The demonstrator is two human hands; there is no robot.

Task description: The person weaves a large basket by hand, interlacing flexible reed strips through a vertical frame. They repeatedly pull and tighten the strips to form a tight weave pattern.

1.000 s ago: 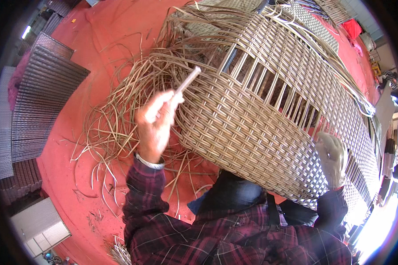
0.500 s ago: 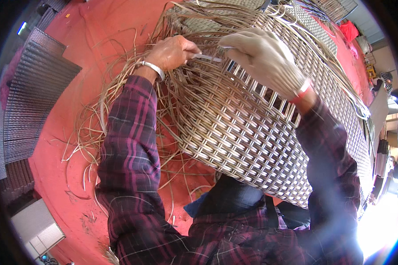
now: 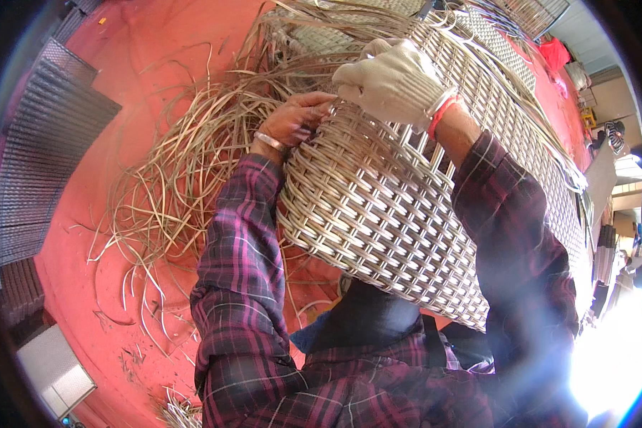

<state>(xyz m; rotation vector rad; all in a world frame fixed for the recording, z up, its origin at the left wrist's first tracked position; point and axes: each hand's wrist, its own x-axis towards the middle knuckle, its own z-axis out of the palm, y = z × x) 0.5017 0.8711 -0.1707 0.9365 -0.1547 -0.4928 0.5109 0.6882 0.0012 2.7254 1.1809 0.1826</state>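
Closer together than half a second ago: bare left hand (image 3: 299,121) and gloved right hand (image 3: 392,82), now meeting at the upper left edge of the woven piece (image 3: 378,214).

Head view: woven piece in front of the knees, tilted, near face closely woven. At its upper left edge, left fingers narrow, as in a pinch; cannot tell what, if anything, inside. Right fingers bent down beneath the glove; cannot tell whether wide, narrow or holding. Left of the woven piece, tangled loose strands (image 3: 164,192) across the red floor covering (image 3: 107,164).

Best handled, by judgement: grip close to the edge, keep strands flat and untwisted, sweep loose ends aside, press gently without kinking.
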